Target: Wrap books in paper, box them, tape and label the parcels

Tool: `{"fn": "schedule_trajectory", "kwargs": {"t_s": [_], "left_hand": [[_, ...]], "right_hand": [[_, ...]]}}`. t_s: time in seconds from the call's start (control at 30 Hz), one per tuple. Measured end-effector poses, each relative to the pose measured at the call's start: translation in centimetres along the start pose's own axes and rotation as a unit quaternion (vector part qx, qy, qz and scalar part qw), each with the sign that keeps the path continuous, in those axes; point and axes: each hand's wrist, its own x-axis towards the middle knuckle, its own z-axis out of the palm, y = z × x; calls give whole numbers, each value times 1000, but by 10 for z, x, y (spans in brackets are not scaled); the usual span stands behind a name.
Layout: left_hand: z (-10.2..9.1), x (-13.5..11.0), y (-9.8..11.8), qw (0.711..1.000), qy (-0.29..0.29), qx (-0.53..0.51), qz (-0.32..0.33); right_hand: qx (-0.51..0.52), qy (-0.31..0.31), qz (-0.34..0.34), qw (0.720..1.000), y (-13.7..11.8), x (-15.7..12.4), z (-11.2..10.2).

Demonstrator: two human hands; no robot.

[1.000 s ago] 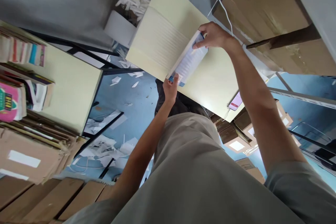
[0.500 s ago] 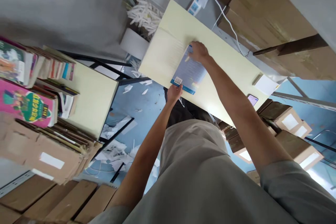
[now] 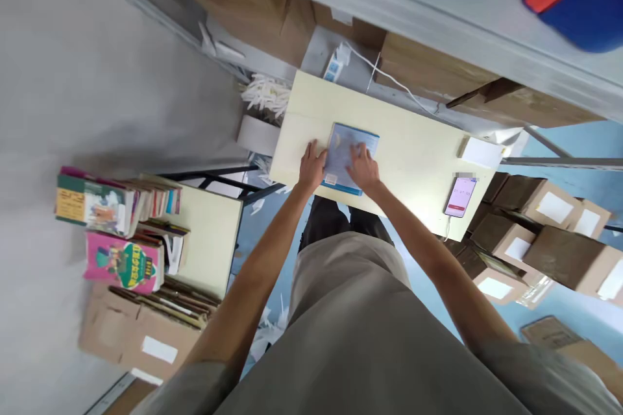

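A blue-covered book (image 3: 342, 152) lies flat on a pale yellow table (image 3: 409, 155) in front of me. My left hand (image 3: 311, 167) rests at the book's left edge with fingers stretched out on the table and cover. My right hand (image 3: 363, 165) lies flat on top of the book, fingers extended, pressing on the cover.
A phone (image 3: 460, 196) with a lit screen and a white box (image 3: 481, 151) sit on the table's right end. A second table (image 3: 209, 233) at left carries stacks of books (image 3: 121, 227). Cardboard boxes (image 3: 530, 233) stand at right, paper scraps litter the blue floor, shelving runs behind.
The book went from held tilted between both hands to lying flat on the table. Both hands now rest on it. My view has swung upward and back.
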Motion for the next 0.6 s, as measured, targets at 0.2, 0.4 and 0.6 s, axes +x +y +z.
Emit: {"fn": "schedule_trajectory", "kwargs": {"t_s": [0.2, 0.4, 0.6], "left_hand": [[-27, 3, 6, 992, -69, 91, 44], [-68, 23, 61, 981, -25, 98, 167], [-158, 58, 158, 904, 120, 14, 411]], "right_hand": [[35, -34, 5, 999, 6, -53, 23], [43, 72, -32, 996, 9, -65, -39], [10, 225, -50, 973, 3, -64, -171]]}}
